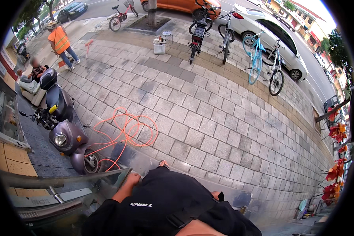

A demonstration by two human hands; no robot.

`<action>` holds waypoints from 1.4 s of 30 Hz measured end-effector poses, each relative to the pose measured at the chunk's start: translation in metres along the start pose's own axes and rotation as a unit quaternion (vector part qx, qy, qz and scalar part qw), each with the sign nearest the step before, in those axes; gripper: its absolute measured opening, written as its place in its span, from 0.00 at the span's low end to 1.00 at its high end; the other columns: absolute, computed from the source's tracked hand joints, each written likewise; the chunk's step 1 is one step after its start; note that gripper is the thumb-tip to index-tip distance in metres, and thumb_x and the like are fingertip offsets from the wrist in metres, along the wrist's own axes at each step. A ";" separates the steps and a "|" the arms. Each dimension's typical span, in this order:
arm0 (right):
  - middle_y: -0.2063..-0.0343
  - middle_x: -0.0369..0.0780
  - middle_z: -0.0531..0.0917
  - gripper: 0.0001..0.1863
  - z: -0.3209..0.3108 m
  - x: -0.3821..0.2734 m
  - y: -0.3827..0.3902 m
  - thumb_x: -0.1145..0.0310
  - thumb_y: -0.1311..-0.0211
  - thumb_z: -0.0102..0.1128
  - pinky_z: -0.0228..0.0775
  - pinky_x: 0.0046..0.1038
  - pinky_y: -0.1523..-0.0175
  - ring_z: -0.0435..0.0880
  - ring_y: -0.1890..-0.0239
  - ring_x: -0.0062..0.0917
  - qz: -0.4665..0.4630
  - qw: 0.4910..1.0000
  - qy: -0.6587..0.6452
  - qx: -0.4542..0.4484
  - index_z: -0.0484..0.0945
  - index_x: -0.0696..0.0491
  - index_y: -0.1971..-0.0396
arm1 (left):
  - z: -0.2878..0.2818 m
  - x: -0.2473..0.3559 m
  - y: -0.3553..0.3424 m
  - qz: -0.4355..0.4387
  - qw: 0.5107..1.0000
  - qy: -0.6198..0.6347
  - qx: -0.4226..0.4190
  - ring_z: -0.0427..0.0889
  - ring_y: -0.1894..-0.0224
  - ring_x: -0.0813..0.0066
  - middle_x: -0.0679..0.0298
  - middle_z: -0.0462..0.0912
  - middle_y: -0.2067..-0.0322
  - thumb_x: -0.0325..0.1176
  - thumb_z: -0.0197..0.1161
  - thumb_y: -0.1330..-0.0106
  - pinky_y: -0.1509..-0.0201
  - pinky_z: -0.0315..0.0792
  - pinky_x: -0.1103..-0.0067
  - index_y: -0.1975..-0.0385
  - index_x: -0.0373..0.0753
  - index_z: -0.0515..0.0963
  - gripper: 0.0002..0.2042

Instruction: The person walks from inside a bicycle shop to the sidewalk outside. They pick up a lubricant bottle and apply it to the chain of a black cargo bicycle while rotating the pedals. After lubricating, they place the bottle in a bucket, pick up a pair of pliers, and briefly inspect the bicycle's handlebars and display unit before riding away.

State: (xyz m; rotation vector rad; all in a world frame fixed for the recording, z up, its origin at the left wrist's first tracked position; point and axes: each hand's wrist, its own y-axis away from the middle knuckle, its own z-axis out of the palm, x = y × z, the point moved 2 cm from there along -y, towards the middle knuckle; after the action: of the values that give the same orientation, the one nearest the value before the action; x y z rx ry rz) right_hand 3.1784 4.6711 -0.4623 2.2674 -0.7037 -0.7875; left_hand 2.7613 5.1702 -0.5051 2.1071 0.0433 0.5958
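My left hand (133,179) is closed at the outer edge of a glass door (102,183) with a metal frame, at the lower left. Only a small patch of my right hand (215,195) shows, at the right side of my black top (173,196); its fingers are hidden. An orange hose or cable (131,129) lies in loose loops on the paving beyond the door, and runs toward the front wheel of a purple-grey scooter (65,133). My foot (164,163) shows just past my top.
A person in an orange vest (59,41) stands at the far left, near two seated people. Several parked bicycles (257,59) stand at the far right before a white car (263,27). A white bucket (159,48) sits near a tree trunk. Red leaf decorations (336,171) line the right.
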 end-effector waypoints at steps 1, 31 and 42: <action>0.63 0.51 0.88 0.18 -0.007 -0.009 -0.014 0.59 0.40 0.63 0.80 0.41 0.60 0.90 0.66 0.41 0.048 0.996 -0.068 0.030 0.85 0.59 0.60 | -0.005 0.031 -0.015 -0.003 0.998 0.052 0.041 0.88 0.62 0.62 0.55 0.90 0.62 0.40 0.65 0.36 0.60 0.81 0.67 0.51 0.38 0.87 0.17; 0.67 0.46 0.85 0.15 -0.720 -0.074 -0.835 0.69 0.36 0.54 0.78 0.33 0.74 0.86 0.72 0.36 0.130 0.936 -0.325 0.050 0.80 0.60 0.54 | -0.076 0.449 -0.536 -0.197 0.976 0.022 0.093 0.81 0.40 0.46 0.40 0.82 0.45 0.45 0.65 0.39 0.38 0.76 0.60 0.46 0.30 0.82 0.27; 0.67 0.48 0.87 0.13 -0.916 -0.128 -1.114 0.66 0.38 0.59 0.80 0.37 0.67 0.87 0.69 0.41 0.009 0.990 -0.076 -0.119 0.82 0.58 0.58 | -0.317 0.896 -0.513 0.269 0.824 0.380 0.322 0.85 0.48 0.65 0.54 0.84 0.50 0.42 0.63 0.28 0.44 0.77 0.72 0.39 0.34 0.75 0.23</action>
State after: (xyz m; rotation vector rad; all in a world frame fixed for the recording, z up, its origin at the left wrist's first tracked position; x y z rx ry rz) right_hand 4.0189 5.8385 -0.6279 2.0001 -0.6600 -0.9879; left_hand 3.5141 5.9388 -0.4080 2.3589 0.1110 1.9781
